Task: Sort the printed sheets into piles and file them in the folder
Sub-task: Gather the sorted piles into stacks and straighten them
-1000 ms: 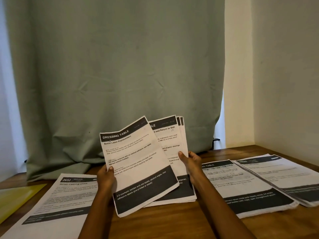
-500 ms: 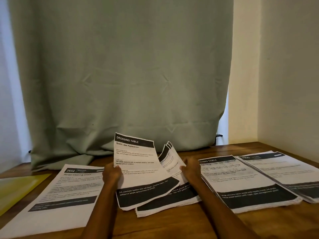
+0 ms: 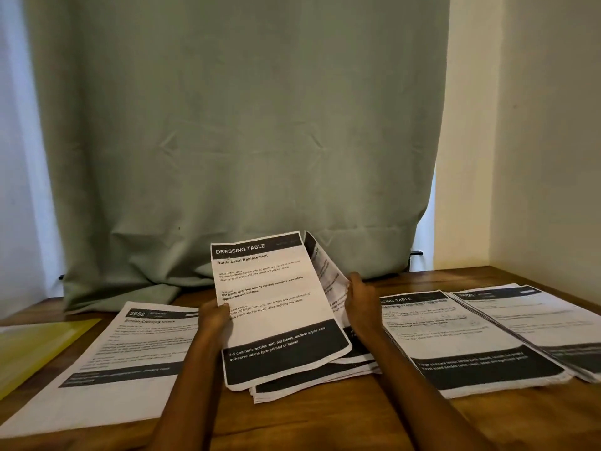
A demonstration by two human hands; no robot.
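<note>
My left hand (image 3: 213, 317) holds a printed sheet (image 3: 276, 307) headed "DRESSING TABLE" by its left edge, tilted up over the table. My right hand (image 3: 361, 307) grips the remaining stack of sheets (image 3: 312, 384) behind it, whose top edges curl up and to the right. A pile headed "2652" (image 3: 107, 362) lies flat at the left. Two more piles lie at the right: a "DRESSING TABLE" pile (image 3: 461, 340) and a further pile (image 3: 536, 320) overlapping its right side. A yellow folder (image 3: 35, 346) lies at the far left edge.
The wooden table (image 3: 325, 424) has bare wood in front of the held sheets. A green curtain (image 3: 240, 125) hangs behind and drapes onto the table's back edge. A cream wall (image 3: 549, 131) closes the right side.
Both hands have lowered the sheets towards the table. The left hand's sheet has swung upright and moved right, now covering most of the stack in the right hand.
</note>
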